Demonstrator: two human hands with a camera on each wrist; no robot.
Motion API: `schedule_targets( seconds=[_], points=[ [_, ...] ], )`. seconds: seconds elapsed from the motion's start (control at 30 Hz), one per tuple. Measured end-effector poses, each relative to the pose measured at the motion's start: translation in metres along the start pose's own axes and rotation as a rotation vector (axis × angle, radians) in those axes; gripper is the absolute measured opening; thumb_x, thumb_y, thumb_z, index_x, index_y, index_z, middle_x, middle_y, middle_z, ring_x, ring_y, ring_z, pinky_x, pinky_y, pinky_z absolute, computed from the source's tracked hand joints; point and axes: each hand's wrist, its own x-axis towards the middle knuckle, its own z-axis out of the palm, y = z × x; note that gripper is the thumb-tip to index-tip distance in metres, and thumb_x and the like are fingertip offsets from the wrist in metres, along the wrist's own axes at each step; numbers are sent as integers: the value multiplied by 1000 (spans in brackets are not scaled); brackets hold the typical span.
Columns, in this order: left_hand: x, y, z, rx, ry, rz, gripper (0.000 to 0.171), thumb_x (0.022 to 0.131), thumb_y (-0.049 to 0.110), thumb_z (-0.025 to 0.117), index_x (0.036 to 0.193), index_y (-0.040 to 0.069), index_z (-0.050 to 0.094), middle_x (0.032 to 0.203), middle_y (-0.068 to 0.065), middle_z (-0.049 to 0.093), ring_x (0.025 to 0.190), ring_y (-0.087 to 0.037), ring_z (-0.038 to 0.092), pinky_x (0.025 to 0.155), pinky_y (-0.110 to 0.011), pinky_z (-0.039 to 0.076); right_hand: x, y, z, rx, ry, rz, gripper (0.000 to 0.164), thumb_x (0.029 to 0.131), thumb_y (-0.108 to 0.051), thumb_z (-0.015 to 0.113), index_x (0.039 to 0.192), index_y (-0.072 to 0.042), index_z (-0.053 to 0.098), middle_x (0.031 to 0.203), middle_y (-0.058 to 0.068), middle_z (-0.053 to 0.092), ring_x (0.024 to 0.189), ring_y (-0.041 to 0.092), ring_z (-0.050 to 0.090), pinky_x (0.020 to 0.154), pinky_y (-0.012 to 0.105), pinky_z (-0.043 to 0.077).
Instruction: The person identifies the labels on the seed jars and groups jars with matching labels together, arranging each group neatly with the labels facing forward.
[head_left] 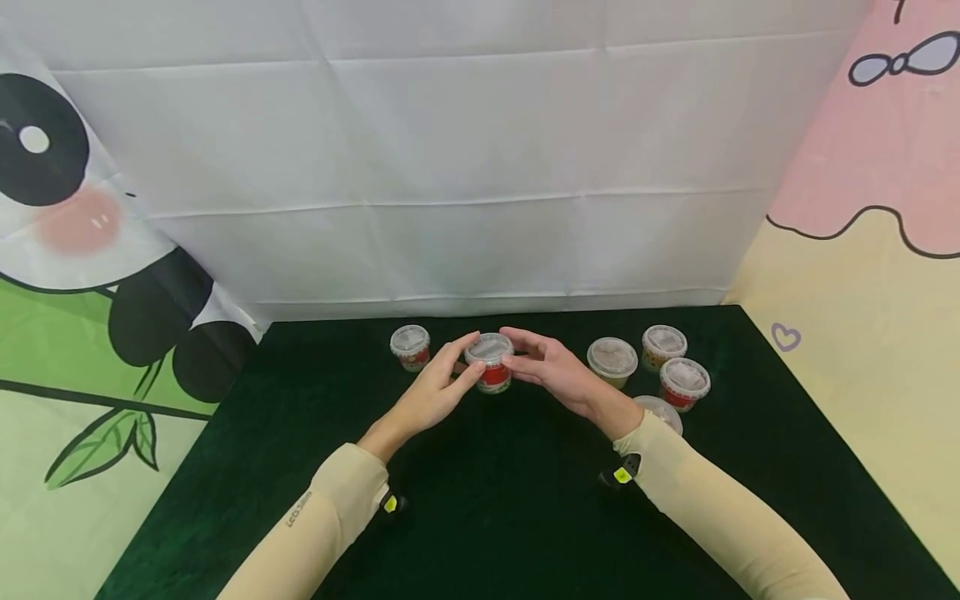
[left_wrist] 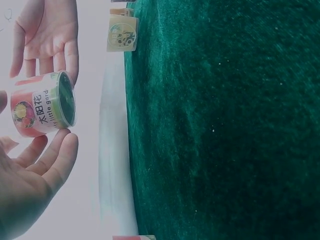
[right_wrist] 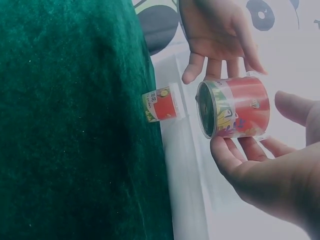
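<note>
Red-labelled cup — one, gripped between left hand, right hand — five other cups.

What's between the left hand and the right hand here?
A lidded, red-labelled cup, seen in the head view with the left hand and right hand on either side.

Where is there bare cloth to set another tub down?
Most room: the green cloth between the left sleeve and right sleeve, on the near side of the held tub. A second patch lies between the leftmost tub and the cloth's left edge. At right, four tubs crowd together, one partly hidden by the right sleeve.
</note>
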Motion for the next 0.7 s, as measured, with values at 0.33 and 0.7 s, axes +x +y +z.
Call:
schedule_targets(
  seconds=[0.33, 0.7],
  points=[
    [-3, 1, -1, 6, 20, 9, 59, 108, 42, 46, 159, 17, 30, 150, -8, 42, 115, -28, 56, 89, -42, 53, 2, -2, 2, 1, -14, -9, 60, 105, -20, 59, 159, -10, 33, 148, 16, 41, 136, 30, 47, 110, 38, 42],
    [-5, 5, -6, 8, 32, 6, 59, 109, 43, 42, 160, 18, 29, 153, -10, 40, 115, -28, 57, 89, -43, 54, 6, -5, 6, 3, -6, -24, 58, 105, -19, 58, 158, -10, 34, 143, 18, 42, 132, 31, 47, 110, 43, 42]
  ],
)
